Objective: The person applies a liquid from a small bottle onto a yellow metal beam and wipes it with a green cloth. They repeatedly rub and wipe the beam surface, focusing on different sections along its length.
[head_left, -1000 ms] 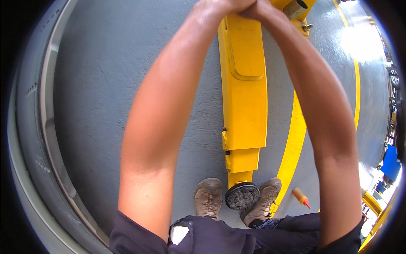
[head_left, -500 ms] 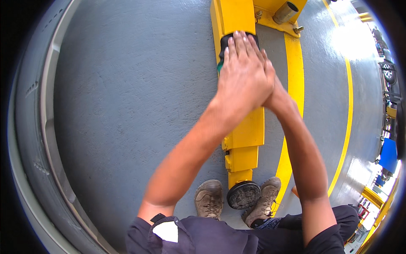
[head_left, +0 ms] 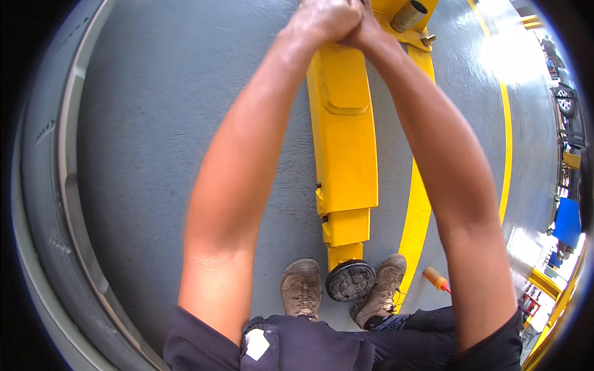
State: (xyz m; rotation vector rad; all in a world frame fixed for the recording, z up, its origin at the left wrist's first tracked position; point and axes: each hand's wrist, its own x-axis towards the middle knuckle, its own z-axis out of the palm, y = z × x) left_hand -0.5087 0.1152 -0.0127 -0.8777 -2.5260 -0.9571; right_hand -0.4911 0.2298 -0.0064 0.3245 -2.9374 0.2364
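Note:
A long yellow lift arm (head_left: pixel 346 161) made of nested box sections lies along the floor in front of me. On its near end sits a round black rubber pad (head_left: pixel 351 281), between my shoes. Both my arms reach far forward, and my hands meet over the arm's far part at the upper edge of the view. My left hand (head_left: pixel 328 21) is curled closed and overlaps my right hand (head_left: pixel 364 29), whose fingers are mostly hidden. What lies under or inside the hands cannot be seen.
A yellow bracket (head_left: pixel 387 15) with a short metal tube (head_left: pixel 409 15) and a bolt stands beside my right hand. An orange cylinder with a red tip (head_left: pixel 437 279) lies on the floor at right. A grey curved panel (head_left: pixel 46 204) runs along the left.
Both hands have slid forward along the yellow arm, away from me, and the left has curled up from lying flat. The black piece that was under them no longer shows.

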